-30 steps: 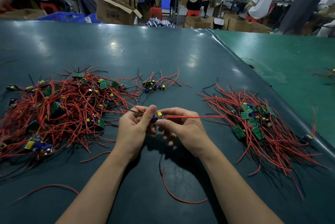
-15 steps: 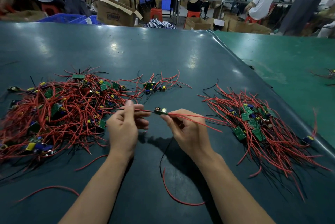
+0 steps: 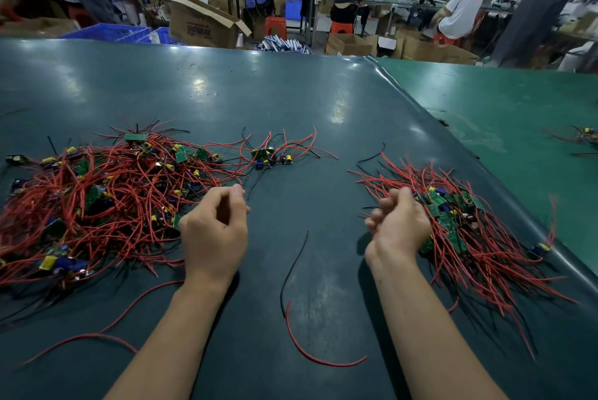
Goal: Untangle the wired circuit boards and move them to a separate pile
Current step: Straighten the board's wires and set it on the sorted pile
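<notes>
A big tangle of red-wired green circuit boards (image 3: pixel 106 199) lies on the left of the dark table (image 3: pixel 291 101). A second, sorted pile of wired boards (image 3: pixel 469 237) lies on the right. A small cluster of boards (image 3: pixel 268 157) sits apart between them, farther back. My left hand (image 3: pixel 215 228) hovers at the right edge of the tangle, its fingers loosely curled with nothing in them. At the left edge of the right pile, my right hand (image 3: pixel 399 225) is also loosely curled, and no board shows in its fingers.
A loose red wire (image 3: pixel 310 354) and a black wire (image 3: pixel 291 270) lie between my forearms. Another red wire (image 3: pixel 81 338) lies at front left. A lighter green table (image 3: pixel 501 108) adjoins on the right, carrying a small bundle (image 3: pixel 585 135). People and cardboard boxes fill the background.
My hands, which held one wired board together at the centre, have parted. The right hand carried the board to the right pile and no longer shows it. The left hand drew back to the tangle.
</notes>
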Demonstrator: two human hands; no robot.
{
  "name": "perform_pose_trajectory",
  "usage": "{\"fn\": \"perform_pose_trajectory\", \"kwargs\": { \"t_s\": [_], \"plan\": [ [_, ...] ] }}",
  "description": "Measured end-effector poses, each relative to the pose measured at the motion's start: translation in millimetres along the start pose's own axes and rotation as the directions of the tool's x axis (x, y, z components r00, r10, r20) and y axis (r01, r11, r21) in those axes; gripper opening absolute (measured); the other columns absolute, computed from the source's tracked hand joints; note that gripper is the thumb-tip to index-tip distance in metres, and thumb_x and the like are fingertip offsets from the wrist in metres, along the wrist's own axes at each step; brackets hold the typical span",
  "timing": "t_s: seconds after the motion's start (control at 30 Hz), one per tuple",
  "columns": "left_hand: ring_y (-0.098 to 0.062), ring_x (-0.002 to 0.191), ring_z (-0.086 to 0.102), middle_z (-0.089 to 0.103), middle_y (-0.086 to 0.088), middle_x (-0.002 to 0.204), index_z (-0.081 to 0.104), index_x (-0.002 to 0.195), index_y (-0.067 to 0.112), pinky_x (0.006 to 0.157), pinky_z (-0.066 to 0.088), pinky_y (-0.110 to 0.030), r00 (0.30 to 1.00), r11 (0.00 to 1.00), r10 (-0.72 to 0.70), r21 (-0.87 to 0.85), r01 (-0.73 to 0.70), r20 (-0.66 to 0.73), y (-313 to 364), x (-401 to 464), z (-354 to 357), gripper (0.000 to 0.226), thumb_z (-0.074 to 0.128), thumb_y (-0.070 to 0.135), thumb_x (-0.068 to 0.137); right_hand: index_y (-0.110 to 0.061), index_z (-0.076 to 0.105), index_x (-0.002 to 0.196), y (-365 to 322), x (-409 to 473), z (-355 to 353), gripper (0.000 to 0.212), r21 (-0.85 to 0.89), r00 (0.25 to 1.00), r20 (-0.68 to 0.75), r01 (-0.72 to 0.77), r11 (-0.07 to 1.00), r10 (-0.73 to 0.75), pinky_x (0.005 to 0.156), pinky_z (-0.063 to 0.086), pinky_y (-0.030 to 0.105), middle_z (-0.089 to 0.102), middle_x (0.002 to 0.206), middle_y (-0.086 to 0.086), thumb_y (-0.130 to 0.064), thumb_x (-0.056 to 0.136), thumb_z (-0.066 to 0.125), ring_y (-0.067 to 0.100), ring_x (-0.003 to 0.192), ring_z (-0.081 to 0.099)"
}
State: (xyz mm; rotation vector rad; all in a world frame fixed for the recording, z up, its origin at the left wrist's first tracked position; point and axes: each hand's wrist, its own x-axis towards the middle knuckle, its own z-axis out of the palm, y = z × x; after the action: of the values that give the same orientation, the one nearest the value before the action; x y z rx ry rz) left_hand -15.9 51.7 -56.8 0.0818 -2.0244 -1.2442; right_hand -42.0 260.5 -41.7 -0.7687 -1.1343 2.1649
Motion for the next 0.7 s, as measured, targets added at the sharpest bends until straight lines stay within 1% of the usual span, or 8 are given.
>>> {"fn": "perform_pose_trajectory", "kwargs": {
  "t_s": [0.07, 0.13, 0.2, 0.3, 0.37, 0.5, 0.6, 0.7],
  "plan": [
    [-0.025, 0.066, 0.061, 0.068, -0.005, 0.075, 0.07, 0.087, 0.007, 0.067, 0.051, -0.037, 0.988, 0.97, 0.15, 0.188, -0.154, 0.031, 2.9, 2.0, -5.5, 0.015, 0.063, 0.018, 0.093, -0.014, 0.056, 0.078, 8.1, -7.3, 5.0, 0.02, -0.156, 0.985, 0.169, 0.051, 0.986, -0.024, 0.035, 0.031, 0.017, 0.053, 0.056, -0.002, -0.019, 0.098, 0.053, 0.008, 0.035, 0.041],
    [-0.032, 0.084, 0.059, 0.068, -0.012, 0.09, 0.072, 0.096, 0.005, 0.079, 0.046, -0.04, 0.985, 0.918, 0.15, 0.356, -0.173, 0.09, 1.9, 10.3, -13.1, 0.011, 0.067, 0.012, 0.089, -0.014, 0.06, 0.077, 16.5, -12.0, 6.2, 0.021, -0.412, 0.916, 0.397, 0.234, 0.881, -0.057, 0.041, 0.038, 0.021, 0.059, 0.06, -0.001, -0.022, 0.096, 0.057, 0.012, 0.042, 0.049],
    [-0.039, 0.098, 0.054, 0.065, -0.018, 0.104, 0.072, 0.105, 0.006, 0.086, 0.043, -0.045, 0.995, 0.84, 0.055, 0.535, -0.093, 0.087, -5.0, 25.1, -26.4, 0.02, 0.068, 0.015, 0.088, -0.016, 0.065, 0.076, 24.4, -15.2, 3.7, 0.023, -0.622, 0.797, 0.602, 0.495, 0.607, -0.034, 0.056, 0.048, 0.03, 0.067, 0.067, -0.001, -0.031, 0.093, 0.06, 0.021, 0.058, 0.06],
    [-0.042, 0.112, 0.048, 0.056, -0.02, 0.122, 0.067, 0.117, 0.011, 0.09, 0.043, -0.05, 0.981, 0.642, -0.186, 0.763, 0.078, 0.056, -15.9, 48.7, -50.2, 0.031, 0.067, 0.025, 0.089, -0.023, 0.067, 0.082, 30.3, -20.8, 1.9, 0.024, -0.678, 0.701, 0.713, 0.698, 0.232, -0.022, 0.07, 0.048, 0.031, 0.07, 0.076, -0.005, -0.043, 0.092, 0.058, 0.022, 0.077, 0.063],
    [-0.041, 0.116, 0.047, 0.052, -0.018, 0.126, 0.067, 0.119, 0.012, 0.092, 0.044, -0.051, 0.948, 0.581, -0.303, 0.807, 0.107, 0.092, -18.6, 57.6, -58.5, 0.033, 0.066, 0.029, 0.091, -0.024, 0.068, 0.088, 30.6, -22.9, 2.2, 0.023, -0.649, 0.666, 0.742, 0.741, 0.172, -0.075, 0.07, 0.047, 0.031, 0.071, 0.083, -0.006, -0.043, 0.093, 0.056, 0.022, 0.081, 0.063],
    [-0.042, 0.104, 0.055, 0.052, -0.019, 0.119, 0.068, 0.116, 0.013, 0.077, 0.048, -0.045, 0.936, 0.507, -0.326, 0.861, 0.053, 0.135, -16.8, 61.8, -57.2, 0.029, 0.061, 0.028, 0.093, -0.025, 0.067, 0.097, 32.2, -26.7, 2.5, 0.022, -0.567, 0.573, 0.816, 0.819, 0.089, -0.079, 0.072, 0.044, 0.031, 0.067, 0.097, -0.007, -0.04, 0.095, 0.052, 0.021, 0.091, 0.061],
    [-0.045, 0.102, 0.055, 0.052, -0.022, 0.118, 0.063, 0.116, 0.008, 0.07, 0.041, -0.041, 0.913, 0.46, -0.393, 0.883, 0.089, 0.113, -17.5, 65.4, -53.2, 0.029, 0.059, 0.024, 0.092, -0.026, 0.067, 0.099, 32.0, -28.0, 2.1, 0.022, -0.551, 0.554, 0.831, 0.832, 0.059, -0.057, 0.074, 0.042, 0.031, 0.064, 0.101, -0.007, -0.041, 0.096, 0.051, 0.021, 0.096, 0.06],
    [-0.042, 0.102, 0.058, 0.059, -0.02, 0.113, 0.065, 0.113, 0.009, 0.075, 0.046, -0.042, 0.903, 0.47, -0.413, 0.877, 0.099, 0.119, -16.9, 71.8, -55.1, 0.029, 0.065, 0.023, 0.087, -0.026, 0.068, 0.099, 31.4, -28.7, 1.6, 0.023, -0.546, 0.548, 0.835, 0.837, 0.05, -0.051, 0.072, 0.04, 0.03, 0.063, 0.1, -0.007, -0.042, 0.096, 0.051, 0.021, 0.095, 0.06]
  ]
}}
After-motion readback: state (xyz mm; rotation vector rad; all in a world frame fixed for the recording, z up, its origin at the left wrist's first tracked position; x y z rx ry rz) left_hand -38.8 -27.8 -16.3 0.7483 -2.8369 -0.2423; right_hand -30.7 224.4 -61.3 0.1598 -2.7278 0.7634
